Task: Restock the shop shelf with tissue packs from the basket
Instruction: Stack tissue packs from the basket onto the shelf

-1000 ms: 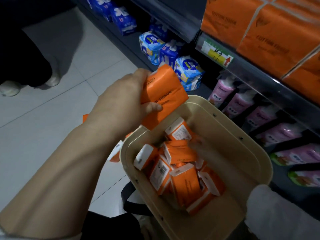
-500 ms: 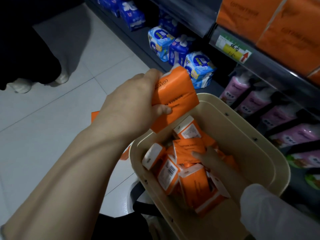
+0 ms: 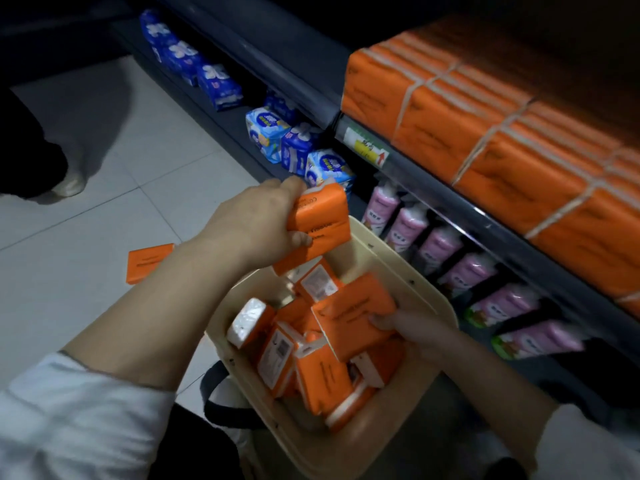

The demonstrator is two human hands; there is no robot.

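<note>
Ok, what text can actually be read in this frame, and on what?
"COTTON", "TISSUE", faint: orange plastic-wrapped tissue pack in the left hand.
Red arrow, characters blurred: yellow-green shelf price label.
Unreadable print: second orange pack in the right hand, barcode stickers on packs in the beige plastic basket, big orange shelf bundles, blue packs and pink packs.

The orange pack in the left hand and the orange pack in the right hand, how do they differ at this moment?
The left-hand pack is lifted over the far rim of the basket; the right-hand pack lies low inside the basket, on other packs. The left hand wraps its pack, thumb on the printed face; the right hand's fingers pinch only one edge of theirs. Both packs are orange with dark print.
</note>
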